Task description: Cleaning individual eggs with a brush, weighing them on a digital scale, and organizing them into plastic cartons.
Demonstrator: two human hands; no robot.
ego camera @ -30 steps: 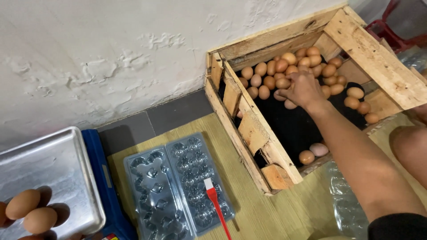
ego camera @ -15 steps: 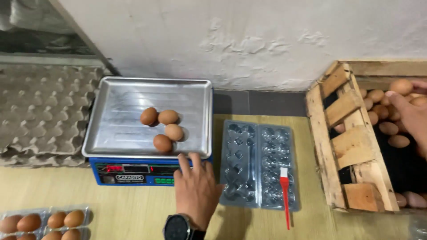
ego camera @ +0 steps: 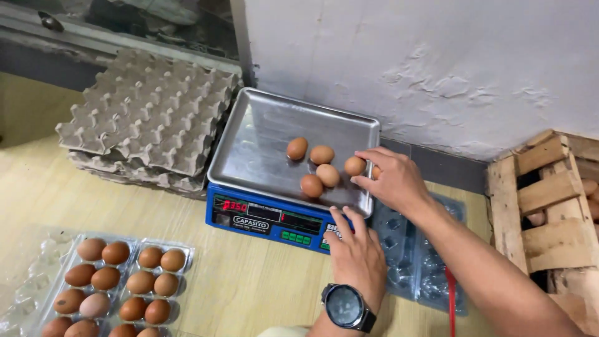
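Scale tray (ego camera: 262, 140): right hand (ego camera: 393, 181) curled, touching egg (ego camera: 354, 165).

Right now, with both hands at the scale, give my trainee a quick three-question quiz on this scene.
1. True or false: the right hand touches an egg on the scale tray.
2. What does the left hand rest on?
3. How many eggs show fully on the tray: A three, B five, C eight?

Key: 1 true. 2 the blue scale's front panel, fingers by the buttons. 3 B.
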